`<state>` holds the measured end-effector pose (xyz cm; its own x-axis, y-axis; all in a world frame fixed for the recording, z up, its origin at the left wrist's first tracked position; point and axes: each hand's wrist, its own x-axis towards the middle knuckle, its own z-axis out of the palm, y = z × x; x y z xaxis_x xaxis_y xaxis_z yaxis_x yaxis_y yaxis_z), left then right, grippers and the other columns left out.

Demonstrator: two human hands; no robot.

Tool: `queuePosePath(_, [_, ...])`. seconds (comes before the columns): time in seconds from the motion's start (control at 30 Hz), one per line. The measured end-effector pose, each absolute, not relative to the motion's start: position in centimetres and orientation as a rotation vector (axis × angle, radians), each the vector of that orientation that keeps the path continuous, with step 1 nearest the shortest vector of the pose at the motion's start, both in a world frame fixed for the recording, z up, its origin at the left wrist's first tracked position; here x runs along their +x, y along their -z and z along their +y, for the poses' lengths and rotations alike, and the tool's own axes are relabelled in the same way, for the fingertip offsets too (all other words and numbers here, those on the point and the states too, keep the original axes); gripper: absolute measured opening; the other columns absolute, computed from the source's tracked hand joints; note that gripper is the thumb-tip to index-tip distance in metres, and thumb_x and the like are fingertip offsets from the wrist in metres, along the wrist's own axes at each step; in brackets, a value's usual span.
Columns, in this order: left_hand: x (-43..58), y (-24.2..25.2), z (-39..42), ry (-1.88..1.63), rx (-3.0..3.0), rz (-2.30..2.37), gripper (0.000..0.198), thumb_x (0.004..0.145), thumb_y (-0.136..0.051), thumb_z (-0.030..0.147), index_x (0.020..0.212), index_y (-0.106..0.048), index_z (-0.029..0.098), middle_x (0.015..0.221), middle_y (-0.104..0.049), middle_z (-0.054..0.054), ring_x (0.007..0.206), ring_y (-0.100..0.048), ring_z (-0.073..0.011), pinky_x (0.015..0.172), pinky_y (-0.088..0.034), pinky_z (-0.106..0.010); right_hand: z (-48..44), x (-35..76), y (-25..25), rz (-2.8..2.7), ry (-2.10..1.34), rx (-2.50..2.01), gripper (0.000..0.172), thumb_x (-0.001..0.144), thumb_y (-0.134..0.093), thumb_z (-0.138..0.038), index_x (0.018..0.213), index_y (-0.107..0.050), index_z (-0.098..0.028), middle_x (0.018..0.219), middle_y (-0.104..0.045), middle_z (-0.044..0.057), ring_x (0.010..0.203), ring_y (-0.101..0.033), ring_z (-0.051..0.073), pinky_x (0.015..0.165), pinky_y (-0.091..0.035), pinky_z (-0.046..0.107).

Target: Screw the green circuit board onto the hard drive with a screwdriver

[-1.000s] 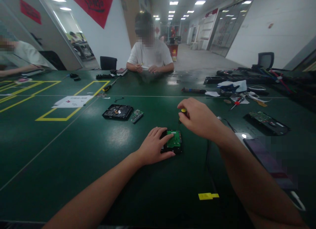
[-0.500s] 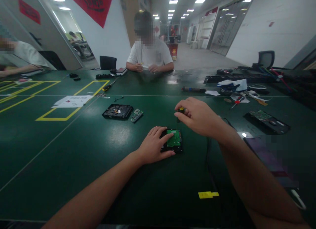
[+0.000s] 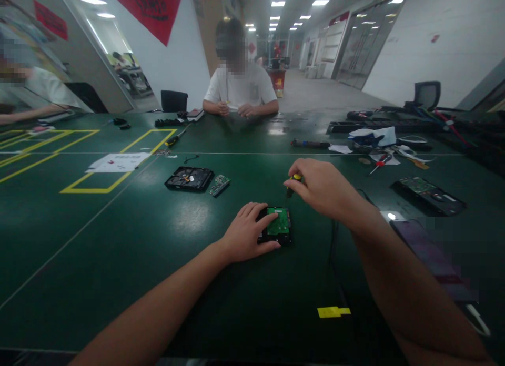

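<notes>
On the green table in front of me lies a hard drive [image 3: 291,239] with its green circuit board [image 3: 281,224] facing up. My left hand [image 3: 248,232] grips it from the left, thumb along the near edge and fingers over the far side and the board, covering its left part. A screwdriver [image 3: 290,191] with a yellow and black handle is pinched in my right hand [image 3: 317,187]. Its shaft points down toward the drive's far right corner; whether the tip touches a screw is too small to tell.
Left of centre are another hard drive [image 3: 189,178] and a loose circuit board [image 3: 220,185]. To the right lie a third drive [image 3: 430,196], a phone [image 3: 426,255] and a red-handled screwdriver [image 3: 381,164]. A person [image 3: 240,87] sits across the table.
My right hand and the screwdriver have shifted slightly right, and the handle now tilts to the right. My left hand and the hard drive have stayed in place.
</notes>
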<state>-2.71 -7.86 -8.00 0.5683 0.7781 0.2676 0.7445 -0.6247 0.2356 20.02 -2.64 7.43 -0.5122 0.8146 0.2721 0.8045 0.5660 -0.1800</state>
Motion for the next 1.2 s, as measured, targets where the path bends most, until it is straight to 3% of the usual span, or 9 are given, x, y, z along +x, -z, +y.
queuePosePath(0.23, [-2.69, 8.28, -7.67, -0.531, 2.703, 1.307, 0.078, 0.093, -0.066, 0.072, 0.154, -0.053, 0.025, 0.157, -0.044, -0.016, 0.144, -0.043, -0.0403, 0.123, -0.036, -0.061, -2.48, 20.17, -7.19, -2.497, -0.142, -1.114, 0.012, 0.096, -0.065, -0.017, 0.104, -0.074, -0.018, 0.108, -0.075, 0.010, 0.092, -0.067, 0.022, 0.084, -0.045, 0.033])
queuePosePath(0.4, [-2.71, 8.23, -7.63, -0.525, 2.703, 1.311, 0.078, 0.093, -0.065, 0.073, 0.155, -0.052, 0.027, 0.158, -0.044, -0.015, 0.145, -0.042, -0.0405, 0.122, -0.036, -0.062, -2.50, 20.11, -7.38, -2.527, -0.181, -1.114, 0.019, 0.103, -0.060, -0.029, 0.098, -0.075, -0.019, 0.098, -0.078, 0.007, 0.090, -0.068, 0.022, 0.082, -0.044, 0.034])
queuePosePath(0.63, [-2.75, 8.43, -7.61, -0.536, 2.708, 1.304, 0.079, 0.093, -0.065, 0.073, 0.155, -0.052, 0.026, 0.157, -0.044, -0.016, 0.144, -0.043, -0.0407, 0.122, -0.036, -0.062, -2.62, 19.88, -7.24, -2.478, -0.079, -1.220, 0.025, 0.097, -0.057, -0.019, 0.118, -0.070, -0.013, 0.118, -0.075, 0.014, 0.104, -0.068, 0.027, 0.091, -0.047, 0.037])
queuePosePath(0.83, [-2.84, 8.63, -7.53, -0.545, 2.706, 1.301, 0.079, 0.093, -0.065, 0.073, 0.156, -0.051, 0.028, 0.158, -0.044, -0.015, 0.144, -0.043, -0.0405, 0.121, -0.037, -0.062, -2.68, 20.01, -7.21, -2.439, -0.067, -1.244, 0.015, 0.093, -0.062, -0.021, 0.103, -0.070, -0.013, 0.106, -0.072, 0.015, 0.091, -0.065, 0.025, 0.085, -0.048, 0.038])
queuePosePath(1.03, [-2.75, 8.30, -7.65, -0.546, 2.706, 1.300, 0.077, 0.093, -0.065, 0.072, 0.154, -0.052, 0.027, 0.156, -0.045, -0.016, 0.144, -0.043, -0.0403, 0.122, -0.036, -0.062, -2.62, 20.19, -7.32, -2.489, -0.101, -1.172, 0.022, 0.098, -0.056, -0.016, 0.112, -0.072, -0.014, 0.114, -0.075, 0.014, 0.103, -0.067, 0.026, 0.093, -0.047, 0.038])
queuePosePath(1.2, [-2.72, 8.41, -7.63, -0.549, 2.705, 1.311, 0.077, 0.093, -0.065, 0.072, 0.155, -0.051, 0.028, 0.157, -0.045, -0.015, 0.144, -0.044, -0.0401, 0.122, -0.036, -0.063, -2.51, 20.09, -7.35, -2.509, -0.069, -1.179, 0.016, 0.101, -0.059, -0.026, 0.101, -0.073, -0.018, 0.100, -0.077, 0.009, 0.091, -0.068, 0.024, 0.084, -0.046, 0.035])
